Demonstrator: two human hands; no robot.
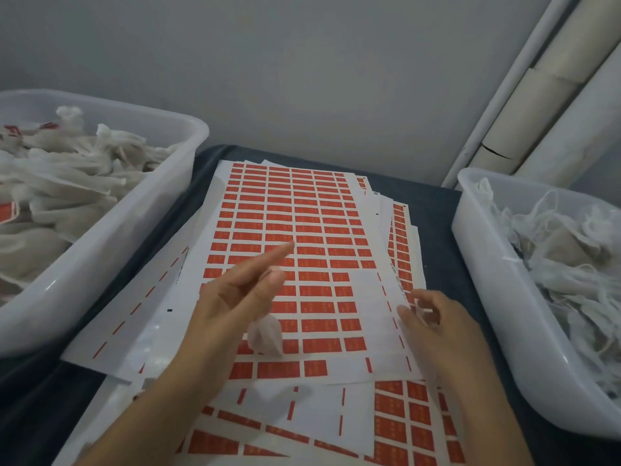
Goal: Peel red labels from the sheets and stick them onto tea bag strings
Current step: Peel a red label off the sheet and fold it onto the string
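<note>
Over a loose stack of glossy label sheets (302, 230), the left hand (232, 297) pinches a small white tea bag (265, 334), index finger straight, while the right hand (433, 317) curls its fingertips at the top sheet's peeled right edge. Beyond, translucent plastic tubs flank the dark cloth (437, 203): tagged bags in the left bin (161, 210), stringy untagged ones in the right bin (484, 264).

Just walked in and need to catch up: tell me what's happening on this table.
A person is labelling tea bags. The left hand holds a small white mesh tea bag above the top white sheet of red rectangular labels, index finger extended. The right hand rests at that sheet's right edge, fingers curled. A translucent plastic tub on the left holds labelled bags; another tub on the right holds unlabelled ones.
</note>
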